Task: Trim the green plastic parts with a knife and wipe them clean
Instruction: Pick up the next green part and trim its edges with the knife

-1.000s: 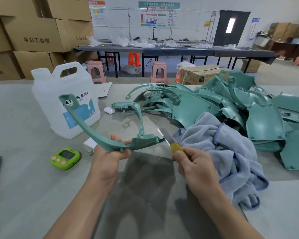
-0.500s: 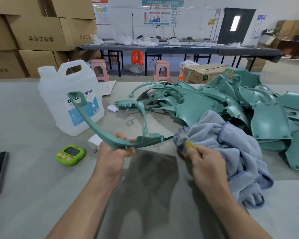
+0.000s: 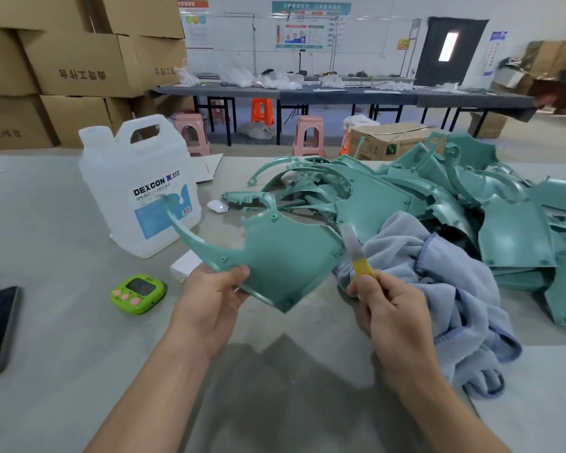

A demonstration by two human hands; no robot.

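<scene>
Just right of the DEXCON jug (image 3: 138, 191), my left hand (image 3: 209, 299) pinches the lower edge of the green plastic panel (image 3: 285, 256), thumb across its face and the other fingers mostly hidden behind, holding it above the table. Further right of the jug, my right hand (image 3: 389, 305) has its fingers curled round the yellow handle of the knife (image 3: 356, 256), the blurred blade raised at the panel's right edge, so I judge trimming is in hand. Next I need a steady draw along that edge, then the blue-grey towel (image 3: 438, 273) for wiping.
</scene>
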